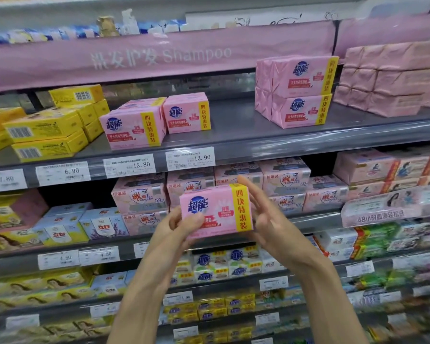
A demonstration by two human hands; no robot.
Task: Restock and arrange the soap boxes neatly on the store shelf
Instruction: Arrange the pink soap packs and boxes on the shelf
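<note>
The held soap box (pixel 216 209) is pink, with a blue round logo and a yellow band at its right end. It sits level and faces outward between the left grip (pixel 181 228) and the right grip (pixel 266 219). Above the grips is the grey shelf (pixel 233 137). Up and left stand a nearer box (pixel 134 127) and a farther box (pixel 187 112), touching. Up and right, well apart, is a stack of two (pixel 298 91).

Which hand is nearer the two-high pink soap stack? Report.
Right. The right hand is lower left of the stack; the left hand, gripping a soap pack, is farther left.
</note>
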